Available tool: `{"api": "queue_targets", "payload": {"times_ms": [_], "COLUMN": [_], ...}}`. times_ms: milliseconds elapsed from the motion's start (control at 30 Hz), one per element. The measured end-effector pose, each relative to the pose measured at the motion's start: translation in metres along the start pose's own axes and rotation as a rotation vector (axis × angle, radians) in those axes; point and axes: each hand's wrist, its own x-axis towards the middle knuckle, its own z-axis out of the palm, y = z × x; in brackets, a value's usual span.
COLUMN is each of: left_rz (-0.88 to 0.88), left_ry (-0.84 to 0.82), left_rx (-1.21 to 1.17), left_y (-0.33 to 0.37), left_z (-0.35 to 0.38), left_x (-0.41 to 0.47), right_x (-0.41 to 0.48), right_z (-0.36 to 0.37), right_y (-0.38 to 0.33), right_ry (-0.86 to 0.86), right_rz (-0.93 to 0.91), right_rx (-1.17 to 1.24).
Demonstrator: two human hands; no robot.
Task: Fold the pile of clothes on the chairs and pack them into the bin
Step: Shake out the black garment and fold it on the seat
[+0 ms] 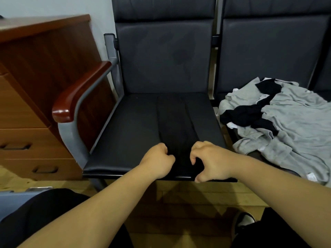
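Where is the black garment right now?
Head view, centre: the black garment lies along the chair seat, near end gripped by left hand and right hand, with the clothes pile to its right.

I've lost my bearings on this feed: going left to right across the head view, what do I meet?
Left to right: wooden drawer cabinet → wooden armrest → left hand → black garment, gripped at its near end by both hands → right hand → pile of grey and black clothes.

The clothes pile [295, 119] runs off the right edge (its far side unseen).
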Motion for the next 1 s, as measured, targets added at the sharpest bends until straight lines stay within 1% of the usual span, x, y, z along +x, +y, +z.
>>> {"api": "queue_targets", "payload": {"times_ms": [67,133,200,300,367,433,467,500,567,600,733,767,800,900,967,1000], "left_rz": [-0.009,-0.036,-0.038,-0.061,-0.079,-0.014,0.049,0.117,0.228,0.258,0.340,0.348,0.341,0.281,0.248,0.226], "left_ry": [0.077,0.095,0.020,-0.122,-0.212,-0.301,-0.329,-0.320,-0.217,-0.164,-0.035,-0.036,-0.074,-0.259,-0.304,-0.298], "left_rx": [-0.196,-0.441,-0.599,-0.714,-0.781,-0.736,-0.665,-0.561,-0.333,-0.264,-0.169,-0.171,-0.212,-0.435,-0.534,-0.573], "left_y": [0.002,0.001,0.001,0.002,0.002,-0.003,-0.005,-0.007,-0.011,-0.012,-0.013,-0.012,-0.012,-0.013,-0.009,-0.009], "left_z": [-0.002,-0.004,-0.007,-0.018,-0.027,-0.038,-0.043,-0.049,-0.059,-0.063,-0.082,-0.089,-0.095,-0.104,-0.102,-0.099], "left_x": [-0.005,-0.009,-0.011,-0.015,-0.019,-0.019,-0.019,-0.021,-0.022,-0.022,-0.023,-0.023,-0.023,-0.021,-0.015,-0.010], "right_x": [-0.002,-0.003,-0.003,-0.003,-0.003,-0.001,0.001,0.001,0.000,-0.001,-0.007,-0.008,-0.009,-0.007,0.000,0.005], "right_z": [0.009,0.018,0.026,0.029,0.024,0.014,0.009,0.003,-0.008,-0.012,-0.034,-0.039,-0.043,-0.052,-0.055,-0.056], "right_y": [-0.005,-0.011,-0.016,-0.018,-0.016,-0.012,-0.009,-0.008,-0.005,-0.004,-0.012,-0.013,-0.015,-0.016,-0.012,-0.011], "right_ry": [0.077,0.175,0.260,0.344,0.377,0.386,0.371,0.330,0.220,0.169,0.045,0.019,0.000,-0.029,-0.002,0.020], "right_rz": [-0.009,-0.008,-0.003,0.010,0.055,0.121,0.144,0.160,0.152,0.139,0.079,0.062,0.048,0.016,0.025,0.036], "right_rx": [-0.017,-0.026,0.008,0.086,0.192,0.337,0.431,0.549,0.801,0.910,1.168,1.211,1.246,1.354,1.391,1.403]}}
